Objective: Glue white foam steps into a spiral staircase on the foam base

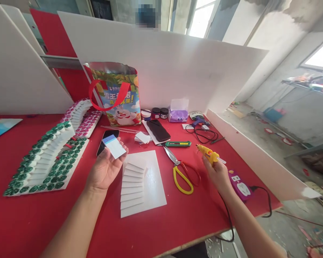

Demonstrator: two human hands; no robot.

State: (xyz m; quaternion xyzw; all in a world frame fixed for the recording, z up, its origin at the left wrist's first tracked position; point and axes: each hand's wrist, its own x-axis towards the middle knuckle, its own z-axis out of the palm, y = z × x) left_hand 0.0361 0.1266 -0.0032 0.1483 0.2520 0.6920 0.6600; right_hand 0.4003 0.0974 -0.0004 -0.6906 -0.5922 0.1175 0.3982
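My left hand (107,165) is raised palm up and grips a small white card with a blue band (114,146) between thumb and fingers. A yellow hot glue gun (211,154) is in my right hand (218,172), its nozzle pointing left. Between my hands a white board (156,182) lies flat on the red table, with several thin white strips (131,186) overlapping like steps in a curve on it. Right of the board rest scissors (183,175) with one yellow and one red handle. A dark phone (102,143) lies partly hidden behind my left hand.
At left stand two stepped models with green rosettes (54,179) and pink rosettes (90,123). Farther back are a printed bag (121,96), small white cards (142,138), a black phone (158,130), a green cutter (178,144) and tissues (178,114). A purple power box (240,186) sits right.
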